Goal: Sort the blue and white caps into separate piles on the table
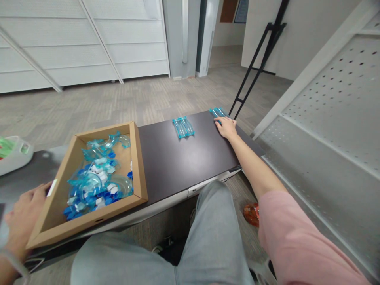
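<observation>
A shallow cardboard tray (139, 166) on the dark table (184, 162) holds several clear and blue plastic track pieces (96, 178). My left hand (23, 215) rests against the tray's left wall, fingers curled on its edge. My right hand (227, 126) reaches to the table's far right corner, fingers spread flat on a small group of clear blue tubes (218, 112). A second bunch of blue tubes (183, 127) lies side by side at the far edge, to the left of that hand.
A white container with a green inside (13, 152) sits at the left edge. A black stand (258, 67) leans beyond the table. A perforated white panel (332, 118) runs along the right. An orange object (251, 213) lies on the floor by my knees.
</observation>
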